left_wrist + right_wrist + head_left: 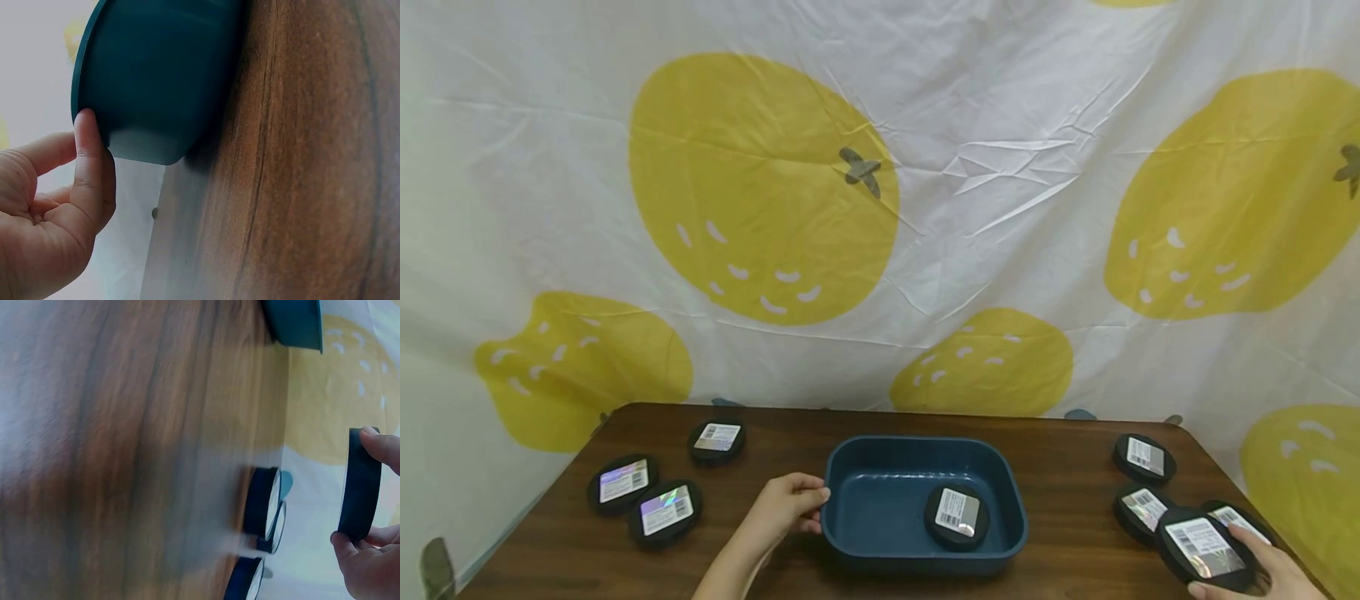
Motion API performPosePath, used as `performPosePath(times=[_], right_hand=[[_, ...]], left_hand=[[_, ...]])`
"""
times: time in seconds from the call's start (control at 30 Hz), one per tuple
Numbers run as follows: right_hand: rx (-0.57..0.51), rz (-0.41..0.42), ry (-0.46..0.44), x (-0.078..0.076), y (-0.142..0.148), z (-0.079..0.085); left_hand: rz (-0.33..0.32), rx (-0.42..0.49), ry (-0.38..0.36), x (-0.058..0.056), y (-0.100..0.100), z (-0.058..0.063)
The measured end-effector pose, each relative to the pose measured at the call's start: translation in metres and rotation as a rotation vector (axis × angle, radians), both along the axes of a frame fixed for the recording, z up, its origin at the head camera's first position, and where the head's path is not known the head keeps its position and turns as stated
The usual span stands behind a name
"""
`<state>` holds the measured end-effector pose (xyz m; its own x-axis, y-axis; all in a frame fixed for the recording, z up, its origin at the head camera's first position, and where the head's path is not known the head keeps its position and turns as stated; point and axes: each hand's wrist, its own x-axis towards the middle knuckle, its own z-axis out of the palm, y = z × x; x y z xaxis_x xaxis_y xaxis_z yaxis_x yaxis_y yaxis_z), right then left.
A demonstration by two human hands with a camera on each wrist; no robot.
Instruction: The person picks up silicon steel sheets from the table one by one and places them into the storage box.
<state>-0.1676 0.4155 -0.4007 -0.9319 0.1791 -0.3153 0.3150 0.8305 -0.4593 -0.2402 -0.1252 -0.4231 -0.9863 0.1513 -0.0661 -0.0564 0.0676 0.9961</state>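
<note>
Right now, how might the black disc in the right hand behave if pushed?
The held black disc probably stays stiff; pinched at its edges by the right hand, it shows no sag. Being round, it might roll on edge.

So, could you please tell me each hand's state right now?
Left hand: gripping the rim of the blue rectangular dish.
Right hand: holding a flat, round black disc with a label.
</note>
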Motion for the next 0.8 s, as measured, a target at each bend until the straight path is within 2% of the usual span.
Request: performPosePath(times=[0.1, 0.23, 0.33, 0.57, 0.8], right_hand=[[0.011, 0.012, 0.01, -0.001, -0.009, 0.003], [-0.027, -0.033, 0.002, 0.002, -0.027, 0.014], [-0.019, -0.037, 0.01, 0.002, -0.035, 0.016], [-0.058, 0.02, 0.047, -0.002, -0.046, 0.017], [-0.057, 0.124, 0.181, -0.006, -0.065, 0.025]], left_hand=[[0.0, 0.001, 0.0, 0.001, 0.001, 0.001], [-0.006, 0.006, 0.0, 0.002, 0.001, 0.002], [-0.009, 0.009, 0.001, 0.001, 0.001, 0.001], [-0.009, 0.004, 0.007, -0.002, 0.002, -0.006], [-0.002, 0.0, 0.012, -0.001, 0.001, -0.003]])
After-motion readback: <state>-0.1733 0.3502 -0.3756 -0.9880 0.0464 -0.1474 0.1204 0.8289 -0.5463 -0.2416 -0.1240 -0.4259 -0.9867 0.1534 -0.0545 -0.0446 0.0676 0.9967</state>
